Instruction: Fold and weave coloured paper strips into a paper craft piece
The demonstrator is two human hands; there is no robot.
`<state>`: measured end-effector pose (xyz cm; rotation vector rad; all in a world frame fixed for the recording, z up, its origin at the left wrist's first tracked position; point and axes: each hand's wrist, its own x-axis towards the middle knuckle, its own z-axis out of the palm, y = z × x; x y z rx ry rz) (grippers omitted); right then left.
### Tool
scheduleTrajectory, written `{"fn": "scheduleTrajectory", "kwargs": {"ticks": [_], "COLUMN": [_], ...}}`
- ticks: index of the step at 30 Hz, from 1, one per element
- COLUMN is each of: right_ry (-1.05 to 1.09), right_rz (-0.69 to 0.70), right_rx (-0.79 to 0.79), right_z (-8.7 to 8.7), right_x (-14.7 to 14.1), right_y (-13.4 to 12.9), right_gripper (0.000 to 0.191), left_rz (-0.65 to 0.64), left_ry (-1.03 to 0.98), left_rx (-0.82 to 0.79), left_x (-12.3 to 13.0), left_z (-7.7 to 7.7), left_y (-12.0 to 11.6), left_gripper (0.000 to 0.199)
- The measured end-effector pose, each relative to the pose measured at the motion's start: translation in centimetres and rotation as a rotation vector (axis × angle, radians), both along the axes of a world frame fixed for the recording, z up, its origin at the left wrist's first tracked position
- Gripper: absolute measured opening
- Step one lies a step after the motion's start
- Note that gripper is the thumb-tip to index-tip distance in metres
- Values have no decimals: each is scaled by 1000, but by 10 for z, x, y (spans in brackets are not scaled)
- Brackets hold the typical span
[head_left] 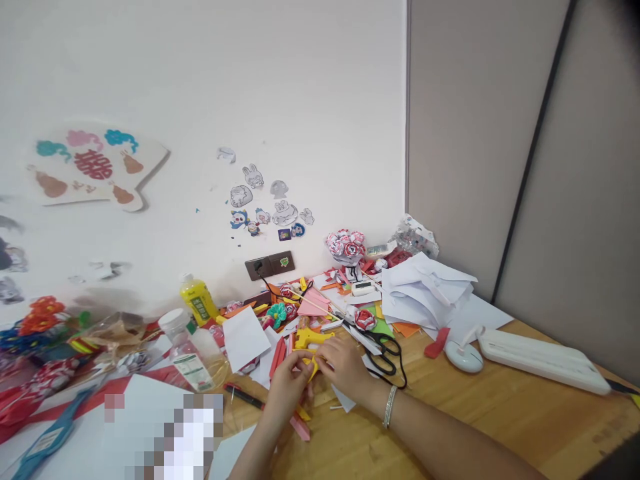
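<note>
Both hands meet over the front of the wooden table. My left hand [291, 383] pinches a small curled yellow paper strip [314, 368] from the left. On its right side my right hand [349, 367], with a silver bracelet at the wrist, has its fingers closed on the same strip. Just behind the hands lies a yellow glue gun [311, 337]. Black-handled scissors [385, 353] rest beyond my right hand. Pink paper strips [300, 427] lie under my left hand, and a black and red pen [244, 396] is to its left.
A clear bottle [190, 363] and a yellow bottle [199, 300] stand at left. Behind are a paper-flower bouquet [346, 245] and white sheets [425, 290]. A white lamp [543, 360] lies at right. Blue plastic tool [55, 433] lies front left.
</note>
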<state>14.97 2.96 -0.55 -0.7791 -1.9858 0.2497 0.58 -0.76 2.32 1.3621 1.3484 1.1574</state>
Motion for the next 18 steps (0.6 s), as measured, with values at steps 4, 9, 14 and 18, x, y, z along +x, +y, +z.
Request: {"fn": "scheduleTrajectory", "kwargs": {"ticks": [4,9,14,18], "right_ry": [73,177,88,46], "right_rz": [69,129,0,-63], "right_rx": [-122,-315,-184,-182], "right_z": [1,-1,1,4], "right_x": [1,0,-4,-5], "right_y": [2,9,-1,-6], "right_gripper": [10,14,14,24], "left_rz": [27,35,-11,27], "left_ry": [-7,-121,-225,-276], "left_rx": [33,-47,-37,-36], "left_x": [-6,-8,-2,2], "left_z": [-2,-6,-12,-17], "left_y": [2,1,3,4], "left_gripper": [38,50,53,50]}}
